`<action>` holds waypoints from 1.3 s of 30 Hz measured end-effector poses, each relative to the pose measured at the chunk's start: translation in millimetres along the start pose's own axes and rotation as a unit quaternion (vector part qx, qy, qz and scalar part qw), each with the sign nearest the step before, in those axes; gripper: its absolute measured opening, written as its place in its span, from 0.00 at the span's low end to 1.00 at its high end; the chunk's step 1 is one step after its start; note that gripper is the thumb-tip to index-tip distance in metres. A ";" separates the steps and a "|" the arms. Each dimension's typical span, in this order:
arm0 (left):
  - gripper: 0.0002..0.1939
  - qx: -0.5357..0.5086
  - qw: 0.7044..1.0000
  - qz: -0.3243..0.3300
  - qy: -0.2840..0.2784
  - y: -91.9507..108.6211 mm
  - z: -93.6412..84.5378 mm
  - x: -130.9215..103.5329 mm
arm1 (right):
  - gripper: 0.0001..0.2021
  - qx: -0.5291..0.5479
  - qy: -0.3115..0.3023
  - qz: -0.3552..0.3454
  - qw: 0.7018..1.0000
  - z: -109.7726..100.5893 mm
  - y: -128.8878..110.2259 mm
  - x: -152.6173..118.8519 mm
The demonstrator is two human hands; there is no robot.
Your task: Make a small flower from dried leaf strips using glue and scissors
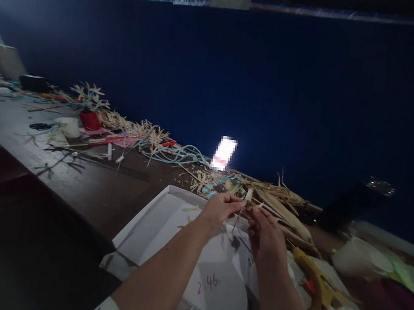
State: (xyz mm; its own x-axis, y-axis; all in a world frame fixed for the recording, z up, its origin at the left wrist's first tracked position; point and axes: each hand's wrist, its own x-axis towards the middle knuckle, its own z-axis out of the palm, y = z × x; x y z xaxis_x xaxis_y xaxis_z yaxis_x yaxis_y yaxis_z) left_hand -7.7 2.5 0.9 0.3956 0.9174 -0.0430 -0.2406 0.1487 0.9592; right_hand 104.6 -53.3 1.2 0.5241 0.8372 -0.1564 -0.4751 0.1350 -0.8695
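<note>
Over the far part of a white box lid (158, 242), both hands meet at a small piece of dried husk (249, 205) with pale petal-like tips and a thin stem hanging below. My left hand (225, 208) pinches it from the left between thumb and fingers. From the right, my right hand (264, 227) grips it with thumb and fingertips, the other fingers curled. Handwritten numbers and a few pale scraps show on the white surface under my arms.
A yellow glue gun (317, 289) lies right of the box, near a white cup (362, 257). Dried husks (286, 210) lie behind my hands. Beyond the box are a lit phone (224, 153), blue cord (180, 154), a red spool (90, 120) and dark-handled scissors (42, 126).
</note>
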 end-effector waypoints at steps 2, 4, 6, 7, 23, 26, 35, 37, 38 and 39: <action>0.16 0.007 1.000 0.001 0.001 -1.1 -0.3 0.4 | 0.18 0.000 -0.001 -0.009 1.000 -0.4 -0.2 -0.5; 0.15 0.012 1.000 0.000 0.002 -1.8 -0.1 0.8 | 0.18 0.002 -0.002 -0.013 1.000 -0.8 -0.3 -0.7; 0.15 0.013 1.000 0.001 0.001 -1.7 0.5 0.6 | 0.18 0.005 -0.004 -0.016 1.000 -1.2 -0.3 -0.6; 0.14 0.013 1.000 0.002 0.000 -1.3 0.9 0.3 | 0.18 0.006 -0.006 -0.018 1.000 -1.3 -0.3 -0.4; 0.17 0.033 0.999 0.010 -0.022 2.3 1.2 -4.3 | 0.17 0.022 -0.020 -0.030 0.999 0.5 -2.4 -3.2; 0.15 0.032 0.999 0.004 -0.017 3.3 2.2 -4.6 | 0.17 0.023 -0.021 -0.030 0.999 0.7 -2.5 -3.6; 0.16 0.007 1.000 0.012 -0.024 4.0 4.0 -5.1 | 0.17 0.032 -0.034 -0.025 0.999 1.5 -3.1 -4.1; 0.16 -0.007 1.000 0.011 -0.026 5.0 4.5 -5.8 | 0.17 0.031 -0.040 -0.021 0.998 1.7 -2.8 -3.8; 0.17 -0.011 1.000 0.010 -0.025 5.4 4.8 -6.1 | 0.17 0.031 -0.042 -0.021 0.998 1.8 -2.6 -3.6; 0.17 -0.014 1.000 0.009 -0.024 5.8 5.0 -6.2 | 0.17 0.033 -0.043 -0.022 0.998 1.9 -2.4 -3.3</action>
State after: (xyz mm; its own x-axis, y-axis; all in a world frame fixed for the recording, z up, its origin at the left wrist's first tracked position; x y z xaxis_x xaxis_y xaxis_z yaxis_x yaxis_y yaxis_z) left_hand -7.2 -4.1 8.1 0.4336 0.9010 -0.0124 -0.2728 0.1444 0.9512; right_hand 102.6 -55.4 4.7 0.4837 0.8719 -0.0760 -0.4998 0.2040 -0.8418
